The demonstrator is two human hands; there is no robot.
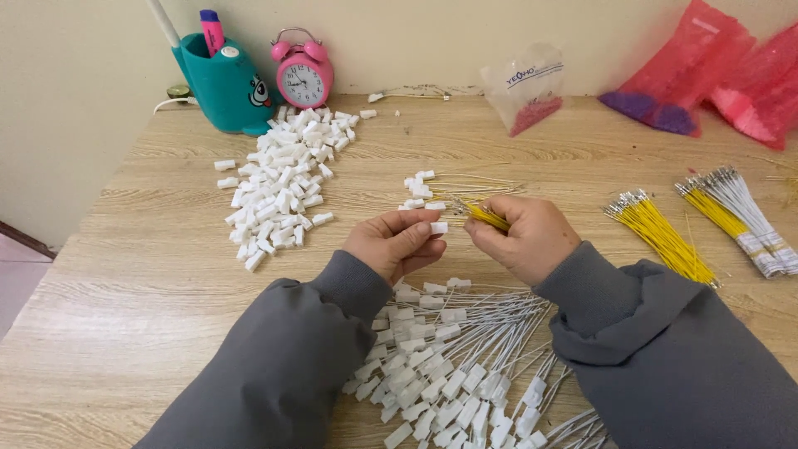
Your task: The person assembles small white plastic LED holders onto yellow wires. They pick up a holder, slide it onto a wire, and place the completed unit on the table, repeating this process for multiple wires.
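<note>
Wooden table [150,274]: left hand [395,244] pinching white connector [439,227], right hand [524,237] gripping yellow wires [486,216] (fingers closed).

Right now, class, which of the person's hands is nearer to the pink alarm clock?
Left. The left hand sits below and slightly right of the pink alarm clock; the right hand is farther right, across the table.
</note>
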